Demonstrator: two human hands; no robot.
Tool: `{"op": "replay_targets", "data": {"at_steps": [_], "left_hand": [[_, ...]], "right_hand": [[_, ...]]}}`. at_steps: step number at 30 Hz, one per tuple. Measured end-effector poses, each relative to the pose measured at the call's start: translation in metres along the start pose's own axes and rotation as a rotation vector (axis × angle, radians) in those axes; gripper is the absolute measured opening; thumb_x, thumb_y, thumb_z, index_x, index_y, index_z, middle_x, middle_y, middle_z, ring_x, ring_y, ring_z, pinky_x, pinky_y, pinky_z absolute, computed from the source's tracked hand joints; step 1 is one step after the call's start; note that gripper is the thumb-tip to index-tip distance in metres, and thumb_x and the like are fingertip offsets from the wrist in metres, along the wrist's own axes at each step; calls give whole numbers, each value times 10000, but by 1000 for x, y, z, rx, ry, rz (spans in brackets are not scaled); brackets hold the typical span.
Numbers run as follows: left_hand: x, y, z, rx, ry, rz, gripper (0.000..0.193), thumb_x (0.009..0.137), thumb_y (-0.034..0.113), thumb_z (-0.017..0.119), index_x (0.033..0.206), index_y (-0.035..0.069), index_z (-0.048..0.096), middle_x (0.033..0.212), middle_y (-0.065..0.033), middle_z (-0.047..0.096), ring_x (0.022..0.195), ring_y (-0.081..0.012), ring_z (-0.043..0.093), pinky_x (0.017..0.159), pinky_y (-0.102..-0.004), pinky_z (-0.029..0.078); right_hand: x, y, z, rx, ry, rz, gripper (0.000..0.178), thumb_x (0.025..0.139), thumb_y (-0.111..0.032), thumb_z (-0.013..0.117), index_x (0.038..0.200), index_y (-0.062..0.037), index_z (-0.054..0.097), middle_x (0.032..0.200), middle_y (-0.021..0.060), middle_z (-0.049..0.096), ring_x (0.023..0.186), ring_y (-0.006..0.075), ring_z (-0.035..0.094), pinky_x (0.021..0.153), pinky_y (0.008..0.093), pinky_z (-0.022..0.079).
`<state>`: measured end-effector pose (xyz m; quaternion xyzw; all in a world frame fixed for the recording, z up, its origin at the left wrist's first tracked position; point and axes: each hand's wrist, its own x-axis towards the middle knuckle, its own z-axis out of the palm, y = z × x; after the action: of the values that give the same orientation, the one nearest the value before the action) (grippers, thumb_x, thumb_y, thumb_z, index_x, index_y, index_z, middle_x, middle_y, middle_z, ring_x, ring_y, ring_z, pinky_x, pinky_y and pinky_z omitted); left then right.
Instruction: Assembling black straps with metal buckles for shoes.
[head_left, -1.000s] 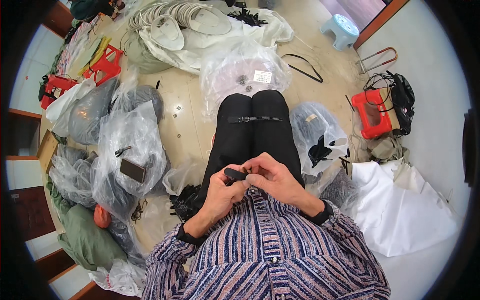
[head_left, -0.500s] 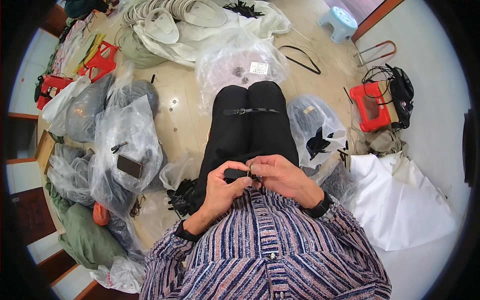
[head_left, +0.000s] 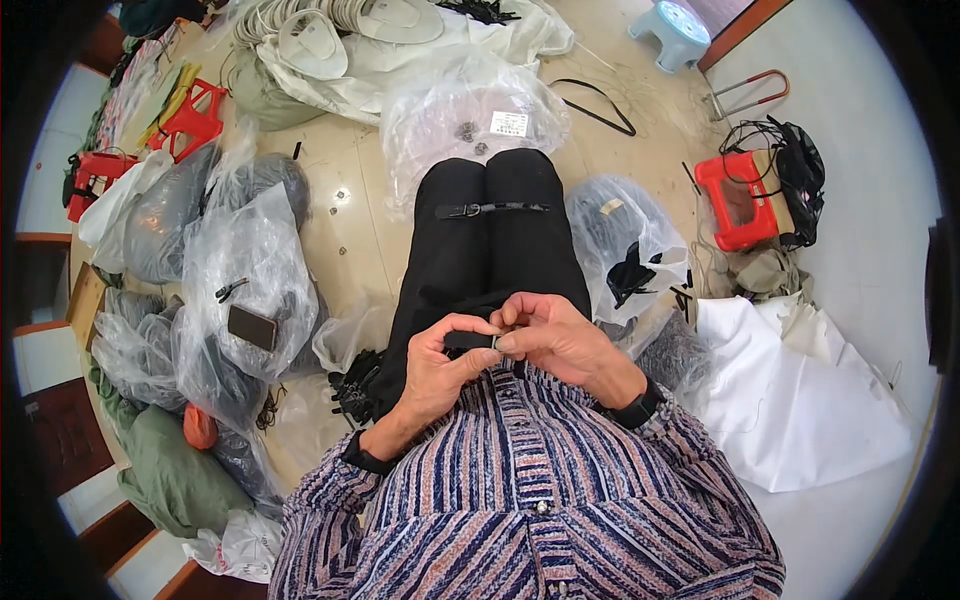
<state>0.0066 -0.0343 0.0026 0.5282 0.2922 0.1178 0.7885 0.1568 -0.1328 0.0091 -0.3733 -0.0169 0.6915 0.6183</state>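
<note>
My left hand (head_left: 440,368) is closed on a short black strap (head_left: 468,341), gripped between thumb and fingers above my lap. At the strap's right end, the thumb and forefinger of my right hand (head_left: 555,345) pinch together; a small metallic bit shows there, too small to make out. The two hands nearly touch. Across my black-clad thighs lies a thin black strap with a buckle (head_left: 490,210), out of reach of the fingers.
To the left, a phone (head_left: 252,328) and small black clippers (head_left: 231,290) lie on clear plastic bags. A bag of black pieces (head_left: 630,275) stands right of my knees. Red stools (head_left: 737,200), a blue stool (head_left: 672,36) and white cloth (head_left: 790,390) lie around.
The right hand's fingers have shifted slightly, lifting apart from the left fingertips with the thumb still at the strap's end. The whole view has moved a little; the left hand keeps its grip.
</note>
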Motion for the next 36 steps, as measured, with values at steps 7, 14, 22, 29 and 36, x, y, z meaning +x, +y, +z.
{"op": "replay_targets", "data": {"at_steps": [7,14,22,29,36], "left_hand": [[5,7,-3,136,-145,126,185,734,48,683,907,10,627,829,-40,619,758,-92,556,709,-227,442],[4,14,0,240,-130,168,279,701,73,714,957,11,623,798,-16,602,738,-89,553,699,-227,443],[-1,23,0,180,-73,-77,383,745,36,637,1119,20,554,760,10,568,640,-30,468,581,-176,392],[-2,30,6,152,-20,-183,294,793,76,610,1082,32,589,582,36,515,467,-12,405,437,-178,324],[-2,23,1,9,105,-184,190,803,57,601,985,11,632,578,52,500,470,-10,398,430,-165,299]], "right_hand": [[-4,0,1,-265,-7,-54,218,746,-51,671,893,0,519,821,40,548,720,103,536,633,217,438],[-7,-9,-2,-660,-117,15,249,842,-254,593,893,-26,507,744,4,514,637,77,491,553,217,406],[-8,-1,5,-978,88,-272,287,850,-271,572,813,-18,440,684,47,467,630,123,439,542,280,370],[-8,-3,6,-1172,180,-337,297,834,-265,583,779,-6,449,669,80,475,587,135,445,505,293,371],[-9,-4,-1,-991,117,-170,266,852,-262,540,829,3,539,638,74,516,573,135,496,522,287,404]]}}
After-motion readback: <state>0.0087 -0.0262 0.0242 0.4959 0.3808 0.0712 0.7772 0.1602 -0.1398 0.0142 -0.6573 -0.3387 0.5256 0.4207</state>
